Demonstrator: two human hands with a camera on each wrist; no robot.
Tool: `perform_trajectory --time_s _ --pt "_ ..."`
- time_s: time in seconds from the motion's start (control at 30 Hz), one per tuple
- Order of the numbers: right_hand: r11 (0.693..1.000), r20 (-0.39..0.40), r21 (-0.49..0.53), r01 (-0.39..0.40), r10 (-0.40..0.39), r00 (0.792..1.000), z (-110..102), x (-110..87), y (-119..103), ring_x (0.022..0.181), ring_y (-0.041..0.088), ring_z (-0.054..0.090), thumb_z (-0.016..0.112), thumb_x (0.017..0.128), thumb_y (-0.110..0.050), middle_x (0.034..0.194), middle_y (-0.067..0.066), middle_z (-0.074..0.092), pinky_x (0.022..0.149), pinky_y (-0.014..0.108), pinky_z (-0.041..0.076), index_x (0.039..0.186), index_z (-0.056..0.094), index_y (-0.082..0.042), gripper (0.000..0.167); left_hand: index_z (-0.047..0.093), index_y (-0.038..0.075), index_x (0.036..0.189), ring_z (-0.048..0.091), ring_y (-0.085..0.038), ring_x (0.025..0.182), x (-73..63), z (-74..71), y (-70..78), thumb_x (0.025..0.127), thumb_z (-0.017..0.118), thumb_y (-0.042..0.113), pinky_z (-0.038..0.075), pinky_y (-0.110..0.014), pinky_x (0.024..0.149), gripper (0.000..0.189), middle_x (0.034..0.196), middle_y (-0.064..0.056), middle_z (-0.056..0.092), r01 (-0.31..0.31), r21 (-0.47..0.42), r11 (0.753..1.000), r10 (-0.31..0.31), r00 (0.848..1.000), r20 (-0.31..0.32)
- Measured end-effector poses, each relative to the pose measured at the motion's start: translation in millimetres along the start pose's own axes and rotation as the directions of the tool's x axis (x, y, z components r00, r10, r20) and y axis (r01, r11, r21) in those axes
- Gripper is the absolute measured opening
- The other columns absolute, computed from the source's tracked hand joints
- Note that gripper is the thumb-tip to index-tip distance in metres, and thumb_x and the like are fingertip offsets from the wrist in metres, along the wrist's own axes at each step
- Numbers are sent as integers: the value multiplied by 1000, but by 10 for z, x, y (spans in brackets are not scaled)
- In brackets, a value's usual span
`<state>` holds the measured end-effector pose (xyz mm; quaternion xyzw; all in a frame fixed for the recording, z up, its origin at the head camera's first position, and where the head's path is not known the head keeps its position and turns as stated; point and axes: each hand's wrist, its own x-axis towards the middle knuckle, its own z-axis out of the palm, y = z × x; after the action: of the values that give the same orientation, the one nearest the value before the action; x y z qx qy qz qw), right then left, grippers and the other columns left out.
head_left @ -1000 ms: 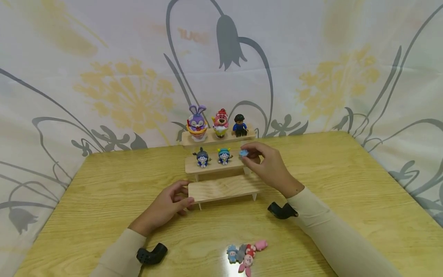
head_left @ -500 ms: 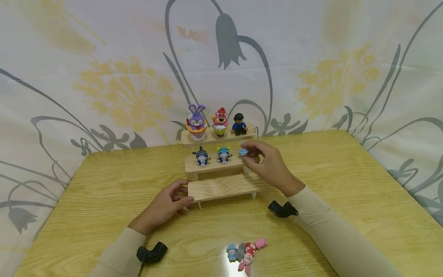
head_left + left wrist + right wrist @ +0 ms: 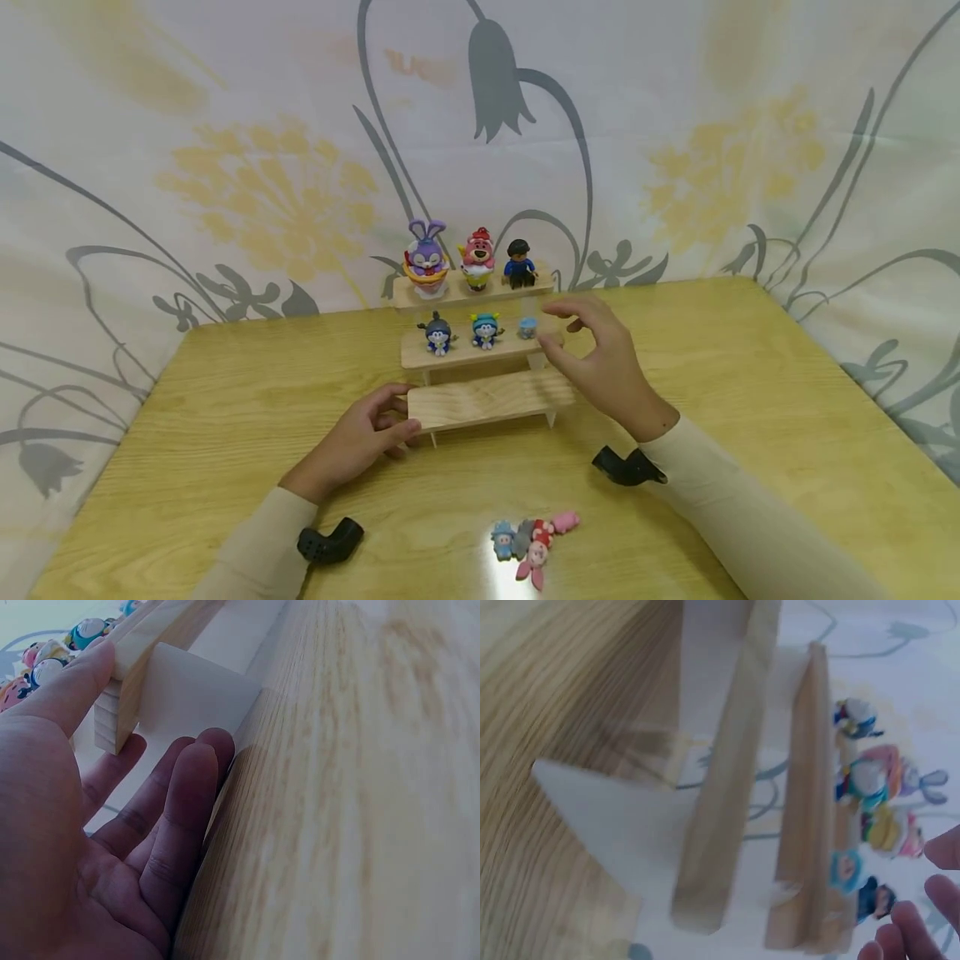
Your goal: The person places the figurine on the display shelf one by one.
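Observation:
A stepped wooden display shelf point(image 3: 487, 402) stands on the table. At the left end of its lowest board, my left hand point(image 3: 369, 435) grips the edge, thumb on top and fingers beneath, as the left wrist view point(image 3: 142, 847) shows. On the right of the middle board stands a small light-blue figurine point(image 3: 528, 327). My right hand point(image 3: 603, 362) is just right of it, thumb and fingers parted with nothing between them. Left of the light-blue figurine sit a teal-hatted figurine point(image 3: 485, 331) and a dark-haired figurine point(image 3: 437, 335).
The top board holds a purple rabbit figurine point(image 3: 427, 260), a pink bear figurine point(image 3: 477, 260) and a dark-haired toy person point(image 3: 519, 265). Near the table's front lie several small figurines, among them a blue one point(image 3: 503, 542) and a pink one point(image 3: 566, 522). A patterned cloth point(image 3: 300, 108) hangs behind.
My right hand has let go of the light-blue figurine and drawn back slightly to the right, with its fingers spread. The figurine stands on the middle board. My left hand keeps its place.

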<state>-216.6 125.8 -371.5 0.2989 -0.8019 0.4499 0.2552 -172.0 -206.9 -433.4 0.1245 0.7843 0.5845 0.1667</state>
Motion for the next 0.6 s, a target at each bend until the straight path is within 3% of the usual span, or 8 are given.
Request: perform_trajectory --time_s 0.13,0.27,0.43,0.6 --pt "997 36 36 64 -65 997 -6 -61 -144 94 21 57 75 85 3 108 11 67 78 24 47 114 69 -3 29 32 -2 152 70 -23 94 -5 -11 13 99 65 26 60 -33 73 68 131 -28 48 -5 6 1000 5 1000 6" --pt "996 195 75 55 -68 979 4 -140 -297 86 19 56 74 87 0 102 7 68 72 25 48 110 71 -6 24 31 -2 152 70 -24 94 0 -16 20 99 65 26 60 -34 73 68 131 -28 48 -4 7 1000 4 1000 8" --pt "994 425 101 31 -72 903 53 -265 -436 82 16 58 75 90 -8 97 1 68 69 24 51 108 71 -11 19 32 -1 152 70 -24 94 2 -15 21 99 65 26 60 -34 74 68 132 -29 47 0 7 1000 0 1000 -2" --pt "986 571 162 -45 -57 819 112 -385 -510 84 15 59 73 92 -12 98 -2 67 72 25 53 108 71 -14 16 32 -1 151 70 -23 93 -6 -7 18 99 65 25 60 -34 74 67 132 -29 47 -8 5 1000 8 1000 3"
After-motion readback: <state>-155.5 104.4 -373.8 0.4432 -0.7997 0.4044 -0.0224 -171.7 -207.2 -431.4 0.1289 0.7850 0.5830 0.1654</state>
